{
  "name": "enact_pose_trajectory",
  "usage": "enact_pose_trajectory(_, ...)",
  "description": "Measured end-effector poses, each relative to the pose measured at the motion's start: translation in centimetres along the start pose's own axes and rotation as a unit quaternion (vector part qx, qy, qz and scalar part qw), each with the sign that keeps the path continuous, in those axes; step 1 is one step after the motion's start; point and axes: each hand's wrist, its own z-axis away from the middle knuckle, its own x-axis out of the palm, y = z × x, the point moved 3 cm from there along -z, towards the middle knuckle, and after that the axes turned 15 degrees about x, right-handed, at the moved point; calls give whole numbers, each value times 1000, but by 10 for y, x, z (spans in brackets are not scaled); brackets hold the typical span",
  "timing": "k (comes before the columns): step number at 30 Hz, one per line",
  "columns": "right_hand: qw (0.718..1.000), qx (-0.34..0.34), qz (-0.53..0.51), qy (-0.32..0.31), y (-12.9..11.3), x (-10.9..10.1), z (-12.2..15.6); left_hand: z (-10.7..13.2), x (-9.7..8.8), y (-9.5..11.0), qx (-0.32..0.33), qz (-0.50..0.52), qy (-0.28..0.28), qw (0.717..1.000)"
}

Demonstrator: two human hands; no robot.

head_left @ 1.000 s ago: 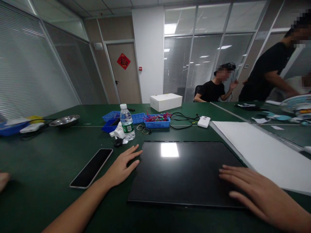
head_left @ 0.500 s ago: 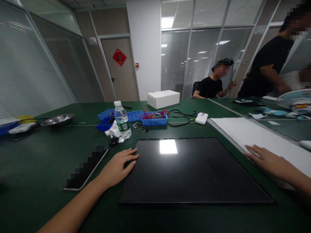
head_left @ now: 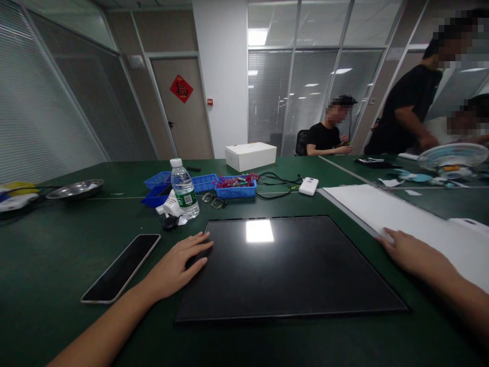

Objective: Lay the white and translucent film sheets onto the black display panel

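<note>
Evidently the left hand (head_left: 173, 265) pins the left edge of the black panel (head_left: 290, 270), fingers spread flat; right of the panel, the right hand (head_left: 410, 252) rests on a white sheet (head_left: 382, 209), its fingers loose and flat (gripping nothing).

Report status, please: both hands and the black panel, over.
Left hand flat, touching black panel at its left edge. Right hand at white board edge, grip unclear. Panel flat on table; phone beside left hand.

Red door sign (head_left: 181, 88), perhaps "福"
</note>
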Motion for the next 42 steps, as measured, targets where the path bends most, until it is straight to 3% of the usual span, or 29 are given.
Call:
enact_pose_trajectory(3,995,60,38,-73,-9,-5,3,-2,-2,5,25,3,-31,999)
enact_pose_trajectory(9,979,113,87,-144,-29,-23,18,-2,-4,7,30,8,-39,999)
enact_pose_trajectory(16,977,142,95,-125,-40,-51,27,-1,-2,5,34,4,-30,999)
enact_pose_trajectory(20,982,145,92,-80,-59,-73,36,-2,-2,5,32,1,-27,999)
enact_pose_trajectory(24,996,55,70,-24,-98,-90,54,-2,0,4,29,-6,-27,999)
enact_pose_trajectory(28,994,-107,9,16,-139,-91,76,-3,-1,5,33,-8,-16,999)
enact_pose_trajectory(30,967,-247,-32,49,-158,-92,88,-3,-2,7,31,-9,-16,999)
enact_pose_trajectory(32,916,-386,-67,82,-172,-96,102,-3,-2,8,24,-14,-18,999)
enact_pose_trajectory(34,876,-467,-79,89,-180,-102,112,-3,-1,8,14,-21,-22,999)
enact_pose_trajectory(36,861,-495,-88,80,-183,-110,117,-3,0,8,-1,-28,-25,999)
enact_pose_trajectory(42,849,-506,-138,68,-186,-125,127,-4,3,5,-51,-25,-24,998)
